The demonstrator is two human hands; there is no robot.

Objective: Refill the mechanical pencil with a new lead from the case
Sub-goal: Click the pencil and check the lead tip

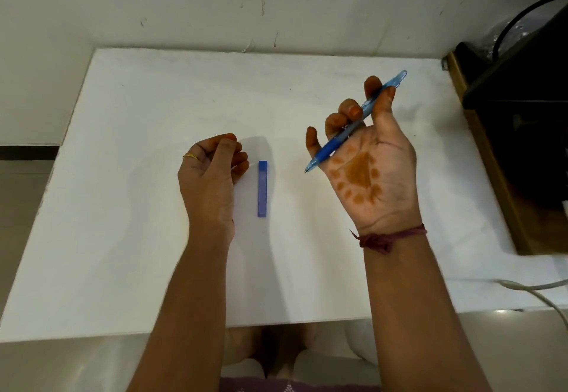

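A blue mechanical pencil (pixel 353 124) lies slantwise in my right hand (pixel 368 164), which is raised palm up over the right half of the white table (pixel 123 207). The fingers and thumb grip its barrel; its tip points down-left and its clip end sticks out up-right. A slim blue lead case (pixel 262 188) lies flat on the table, lengthwise toward me, between the two hands. My left hand (pixel 212 173) hovers just left of the case with fingers curled in, apart from it. Whether something small is pinched in those fingers I cannot tell.
A black device (pixel 519 121) with a cable stands on a brown surface along the table's right edge. A white cable (pixel 534 291) crosses the near right corner. A white wall rises behind the table. My knees show below the front edge.
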